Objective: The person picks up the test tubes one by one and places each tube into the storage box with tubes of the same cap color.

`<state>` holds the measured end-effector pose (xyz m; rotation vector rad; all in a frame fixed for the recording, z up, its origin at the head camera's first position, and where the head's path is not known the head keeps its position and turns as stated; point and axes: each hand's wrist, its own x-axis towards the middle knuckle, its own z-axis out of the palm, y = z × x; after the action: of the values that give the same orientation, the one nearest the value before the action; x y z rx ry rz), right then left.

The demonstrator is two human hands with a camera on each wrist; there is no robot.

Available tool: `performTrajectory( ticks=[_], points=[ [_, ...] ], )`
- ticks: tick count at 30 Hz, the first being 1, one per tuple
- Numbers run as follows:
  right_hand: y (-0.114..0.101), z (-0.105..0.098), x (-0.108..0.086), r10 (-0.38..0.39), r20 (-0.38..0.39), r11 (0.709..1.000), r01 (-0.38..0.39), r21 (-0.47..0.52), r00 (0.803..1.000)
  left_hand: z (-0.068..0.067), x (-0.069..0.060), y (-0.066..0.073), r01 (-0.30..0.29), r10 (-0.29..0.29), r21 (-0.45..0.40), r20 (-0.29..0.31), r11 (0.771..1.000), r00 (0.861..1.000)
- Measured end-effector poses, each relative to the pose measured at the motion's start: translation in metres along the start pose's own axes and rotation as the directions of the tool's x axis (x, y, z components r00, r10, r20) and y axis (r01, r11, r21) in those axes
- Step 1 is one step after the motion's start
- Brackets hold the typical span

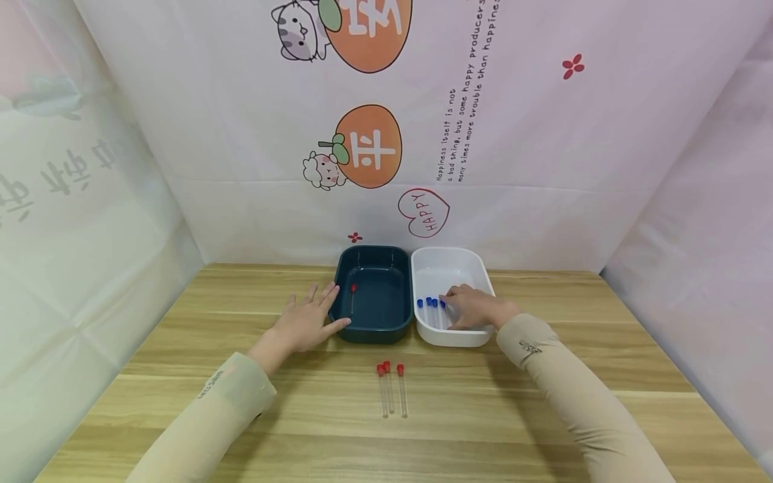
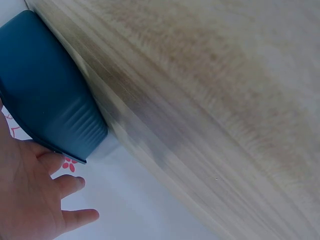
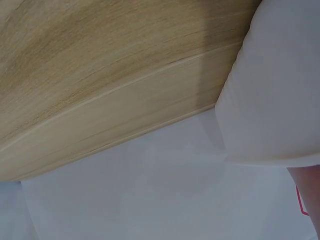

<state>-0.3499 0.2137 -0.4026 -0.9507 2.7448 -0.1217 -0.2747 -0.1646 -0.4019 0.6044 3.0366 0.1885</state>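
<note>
My left hand rests with spread, straight fingers against the left rim of a dark blue tray. The left wrist view shows those fingers at the tray's outer wall. One red-capped test tube lies inside that tray. My right hand reaches into a white tray, its fingertips by the blue cap of the rightmost tube; whether it grips this tube is unclear. Several blue-capped test tubes lie side by side there. In the right wrist view the fingers are hidden behind the white tray wall.
Three red-capped test tubes lie on the wooden table in front of the trays. A printed white cloth hangs right behind the trays. More cloth walls stand at the left and right.
</note>
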Motion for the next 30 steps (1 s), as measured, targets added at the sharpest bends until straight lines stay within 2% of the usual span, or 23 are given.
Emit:
performTrajectory(
  ticks=[6, 9, 13, 19, 23, 30],
  points=[
    [0.001, -0.002, -0.003, -0.012, -0.051, 1.0, 0.013, 0.023, 0.999, 0.0, 0.0, 0.0, -0.006, 0.006, -0.008, -0.001, 1.0, 1.0],
    [0.0, -0.006, -0.006, 0.006, -0.078, 0.997, 0.0, 0.072, 0.997, 0.001, 0.0, 0.0, -0.009, 0.009, -0.01, -0.004, 1.0, 1.0],
    [0.0, -0.012, -0.012, -0.004, -0.136, 0.993, 0.02, 0.116, 0.991, 0.001, 0.001, -0.001, -0.012, 0.012, -0.006, -0.004, 1.0, 1.0],
    [0.0, -0.02, -0.019, -0.018, -0.242, 0.984, 0.06, 0.167, 0.97, 0.0, 0.001, -0.001, -0.016, 0.016, -0.004, -0.01, 1.0, 1.0],
    [-0.001, -0.023, -0.025, -0.032, -0.307, 0.982, 0.087, 0.167, 0.951, -0.001, 0.001, -0.001, -0.015, 0.015, 0.002, -0.008, 1.0, 1.0],
    [-0.014, -0.026, -0.035, 0.003, -0.393, 0.979, 0.077, 0.188, 0.919, -0.001, 0.001, 0.0, -0.013, 0.013, 0.001, -0.001, 1.0, 1.0]
  ],
)
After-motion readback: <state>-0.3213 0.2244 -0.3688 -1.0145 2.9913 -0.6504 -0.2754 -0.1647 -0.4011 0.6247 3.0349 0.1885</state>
